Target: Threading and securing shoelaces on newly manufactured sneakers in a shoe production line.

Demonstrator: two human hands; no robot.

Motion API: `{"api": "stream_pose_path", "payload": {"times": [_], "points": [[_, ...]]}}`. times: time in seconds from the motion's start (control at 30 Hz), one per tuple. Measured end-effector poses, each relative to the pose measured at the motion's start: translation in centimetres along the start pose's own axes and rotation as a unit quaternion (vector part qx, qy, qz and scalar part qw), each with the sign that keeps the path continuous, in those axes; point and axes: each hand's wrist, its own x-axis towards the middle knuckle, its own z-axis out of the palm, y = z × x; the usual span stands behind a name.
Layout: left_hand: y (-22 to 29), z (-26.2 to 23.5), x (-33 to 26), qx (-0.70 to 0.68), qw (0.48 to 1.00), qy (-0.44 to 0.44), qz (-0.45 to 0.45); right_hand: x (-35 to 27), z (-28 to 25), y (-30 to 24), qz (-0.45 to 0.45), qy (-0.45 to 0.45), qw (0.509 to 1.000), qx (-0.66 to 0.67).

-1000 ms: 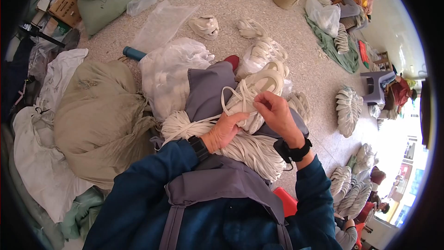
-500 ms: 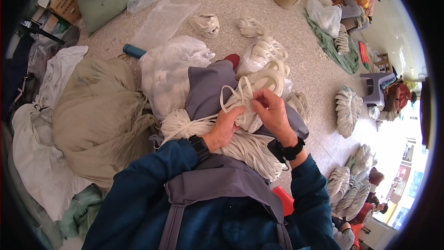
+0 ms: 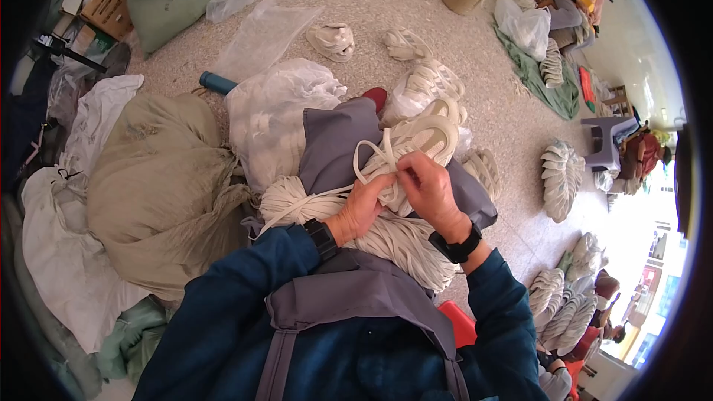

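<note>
1. Both hands are working right in the middle, over the lap. The left hand (image 3: pixel 365 206) is curling closed around a bundle of white cord (image 3: pixel 407 150), gripping it from below.
2. The right hand (image 3: pixel 429 191) is pinching the same cord with its fingertips, right next to the left one. The two hands are touching or close to it, hard to tell which.
3. The cord is looping out of the grip: one thin loop is sticking up to the left, and a fatter wound coil is sitting just beyond the knuckles.
4. That bundle is lying on a grey cloth (image 3: pixel 334 145) that is draping over the knees.
5. Under the hands a big loose pile (image 3: pixel 349 223) of the same white cord is spreading across the lap, touching both wrists.
6. Each wrist is wearing a black watch, and the sleeves are dark blue.
7. To the left a big tan sack (image 3: pixel 160 186) is slumping on the floor, with a white plastic bag (image 3: pixel 271 115) sitting between it and the grey cloth.
8. Finished coils (image 3: pixel 558 178) are lying in stacks on the floor to the right, well apart from the hands, and a few more are sitting further up.
9. Other people are sitting at the far right edge.
</note>
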Motion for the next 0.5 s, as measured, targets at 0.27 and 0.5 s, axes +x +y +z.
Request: {"api": "stream_pose_path", "payload": {"times": [0.27, 0.5], "points": [[0.2, 0.3, 0.2, -0.108, 0.994, 0.006, -0.032, 1.1, -0.9, -0.2, -0.06, -0.091, 0.992, -0.065], [0.7, 0.6, -0.1, -0.113, 0.992, 0.031, -0.043, 1.2, -1.0, -0.2, -0.051, -0.108, 0.991, -0.066]]}}
